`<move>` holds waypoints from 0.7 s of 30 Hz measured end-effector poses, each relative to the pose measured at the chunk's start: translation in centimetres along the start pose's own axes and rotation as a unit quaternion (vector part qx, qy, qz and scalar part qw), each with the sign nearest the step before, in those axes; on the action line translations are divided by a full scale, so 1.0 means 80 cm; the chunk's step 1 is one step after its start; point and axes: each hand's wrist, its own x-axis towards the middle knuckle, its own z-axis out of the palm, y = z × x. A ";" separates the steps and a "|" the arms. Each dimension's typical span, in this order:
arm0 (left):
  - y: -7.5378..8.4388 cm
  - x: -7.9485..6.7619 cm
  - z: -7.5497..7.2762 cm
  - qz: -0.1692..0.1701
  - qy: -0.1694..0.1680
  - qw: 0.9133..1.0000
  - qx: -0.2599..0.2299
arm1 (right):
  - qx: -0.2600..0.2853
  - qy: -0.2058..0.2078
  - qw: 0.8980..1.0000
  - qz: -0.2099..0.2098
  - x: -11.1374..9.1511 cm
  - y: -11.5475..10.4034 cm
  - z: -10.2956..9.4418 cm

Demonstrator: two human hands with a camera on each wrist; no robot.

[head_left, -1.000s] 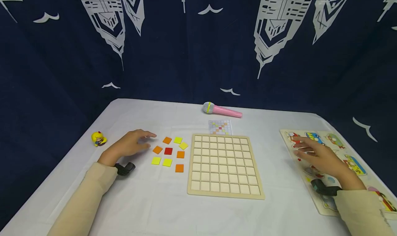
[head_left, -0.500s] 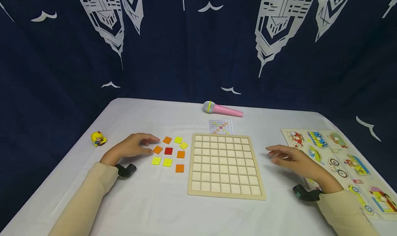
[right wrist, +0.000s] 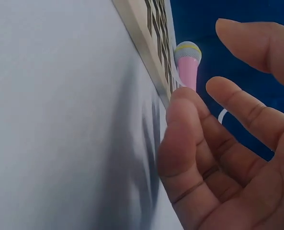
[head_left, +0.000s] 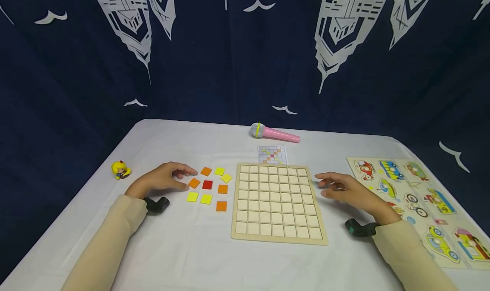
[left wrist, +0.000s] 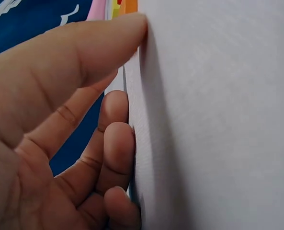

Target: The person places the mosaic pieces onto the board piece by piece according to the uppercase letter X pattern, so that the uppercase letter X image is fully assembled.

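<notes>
Backdrop: dark blue fabric, printed with white towers and bird shapes. Table: covered in smooth white cloth, faint creases.

Grid board: pale wood, raised frame, square recesses, 7 × 7; lies flat at mid-table. Tiles, flat squares, loosely scattered left of the board, nine in all: four orange tiles, four yellow tiles, one red tile. One printed card, coloured squares on a grid, lies at the board's far edge. One microphone, pink handle, silvery head, yellow band, beyond the card. One small toy figure, rounded, yellow, far left. One puzzle board, picture pieces of vehicles, at right.

Left hand: relaxed, fingers slightly bent, thumb spread from index; empty, just beside the nearest orange and yellow tiles. Thumb tip close to the cloth; contact cannot be told. Right hand: empty, fingers loosely curved, thumb apart, fingertips just beside the grid board's right edge.
</notes>
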 end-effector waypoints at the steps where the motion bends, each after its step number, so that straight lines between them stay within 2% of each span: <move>1: -0.001 0.001 -0.001 0.003 -0.002 1.000 -0.003 | 0.005 0.000 1.000 0.003 0.003 0.001 0.001; 5: -0.002 0.003 -0.004 0.018 -0.009 1.000 -0.011 | 0.023 -0.005 1.000 0.009 0.011 0.006 0.004; 12: 0.001 0.004 -0.006 0.035 -0.009 0.999 -0.011 | 0.030 0.001 0.999 -0.016 0.012 0.016 0.007; 21: -0.008 0.002 -0.003 0.003 -0.002 1.000 -0.015 | 0.000 -0.007 1.000 -0.022 0.013 0.019 0.015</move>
